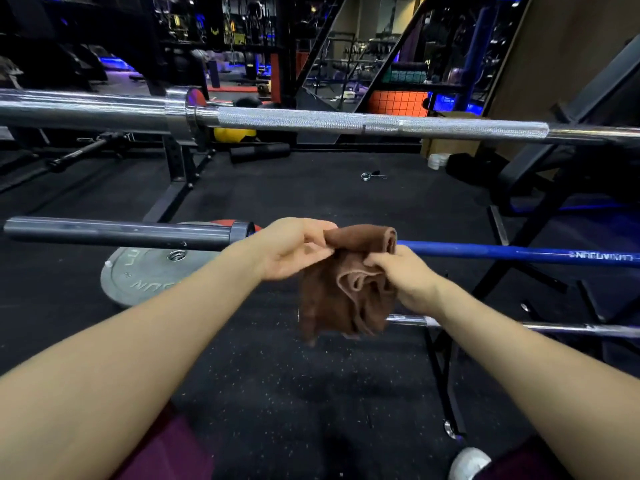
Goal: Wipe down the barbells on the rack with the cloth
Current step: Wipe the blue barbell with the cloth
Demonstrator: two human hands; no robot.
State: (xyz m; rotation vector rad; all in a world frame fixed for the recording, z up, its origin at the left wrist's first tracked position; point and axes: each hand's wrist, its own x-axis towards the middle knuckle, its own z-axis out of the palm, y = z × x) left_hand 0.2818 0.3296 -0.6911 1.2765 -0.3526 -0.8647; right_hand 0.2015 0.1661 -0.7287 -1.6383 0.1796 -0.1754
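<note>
Cloth [349, 289] bunched over blue barbell [519, 253] | left hand [287, 251], right hand [405, 275] both pinch it | step: regripping | next: likely wrap, slide along shaft

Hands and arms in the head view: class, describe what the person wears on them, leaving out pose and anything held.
Both forearms are bare up to the frame edge, with no sleeves in view. The left hand and right hand wear no gloves, and no rings, watch or wristband show.

A brown cloth [346, 289] hangs crumpled, draped over the blue bar [502, 252] beside its grey sleeve. A chrome bar [311, 121] lies level above; a third [571, 329] sits lower.
</note>
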